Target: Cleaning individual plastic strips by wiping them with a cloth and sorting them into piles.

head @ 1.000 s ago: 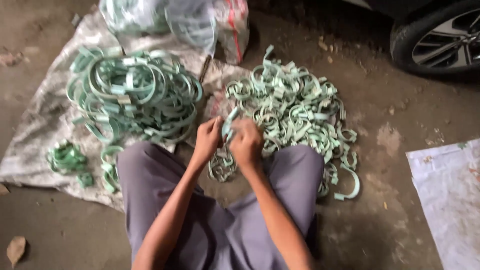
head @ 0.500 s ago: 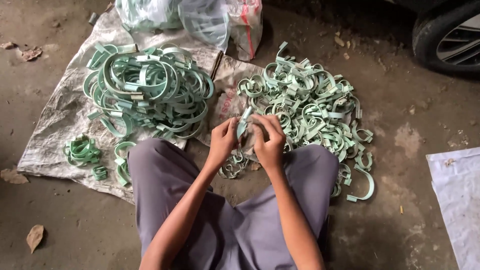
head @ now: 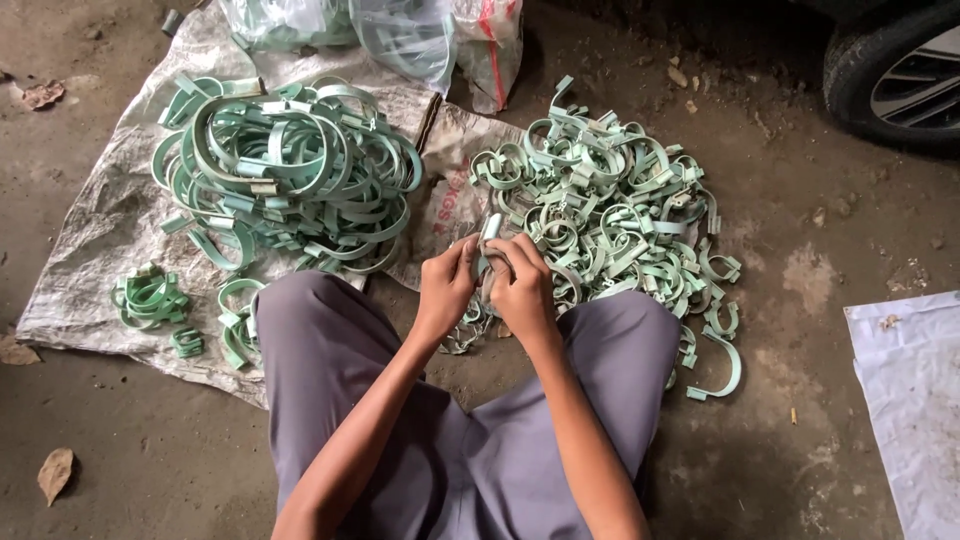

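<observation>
Nearest to us are our knees in grey trousers point(head: 330, 350), folded as we squat on the dirt floor point(head: 800, 420). Between them our left hand point(head: 447, 290) and right hand point(head: 520, 285) are both closed on one pale green clamp piece point(head: 490, 232), fingers pinching it from either side, held just above the ground in front of the knees. A small cluster of finished clips point(head: 465, 330) lies on the ground directly below the hands. We judge the step in hand to be fitting or bending this single piece, so the work calls for a firm two-sided pinch that keeps the strip from twisting. Further out, on the woven sack point(head: 90, 250), a heap of large green bands point(head: 290, 170) sits on the left, with a few small green clips point(head: 150, 298) near its edge; a heap of smaller curved clamps point(head: 610, 200) lies on the right. Beyond are clear plastic bags point(head: 400, 30), and a car tyre point(head: 895, 80) at the far right.
</observation>
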